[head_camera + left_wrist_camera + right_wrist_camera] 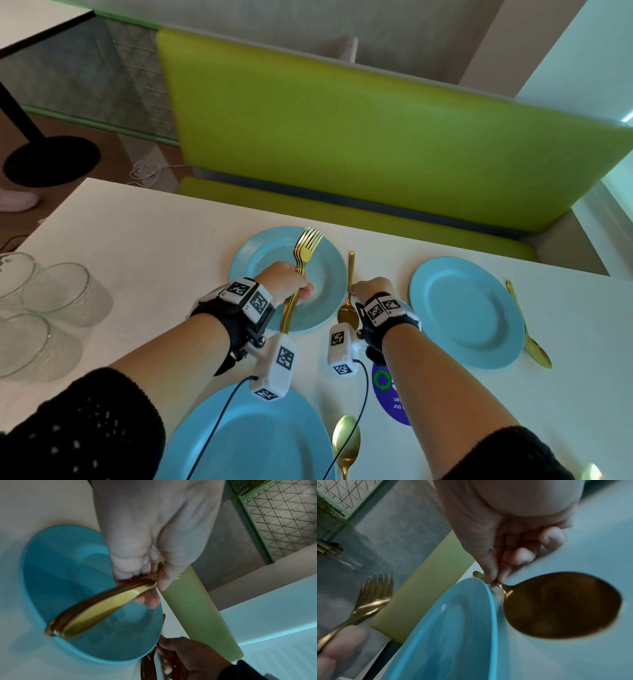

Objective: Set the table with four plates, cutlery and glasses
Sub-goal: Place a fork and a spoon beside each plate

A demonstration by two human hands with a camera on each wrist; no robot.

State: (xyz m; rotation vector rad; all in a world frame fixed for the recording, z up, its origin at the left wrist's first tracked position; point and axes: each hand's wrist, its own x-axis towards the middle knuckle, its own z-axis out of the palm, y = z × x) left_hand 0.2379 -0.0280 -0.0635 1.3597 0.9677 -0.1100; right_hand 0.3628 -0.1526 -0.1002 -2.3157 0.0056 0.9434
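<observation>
My left hand grips a bundle of gold forks by the handles, held above the far left blue plate, tines pointing away. In the left wrist view the fork handles run across that plate. My right hand pinches the handle of a gold spoon lying just right of the same plate; the right wrist view shows its bowl on the table beside the plate rim. A second blue plate has a gold spoon to its right. A third plate and spoon lie near me.
Several clear glasses stand upside down at the table's left. A purple round sticker lies under my right forearm. A green bench runs along the far table edge. Another table's black base stands far left.
</observation>
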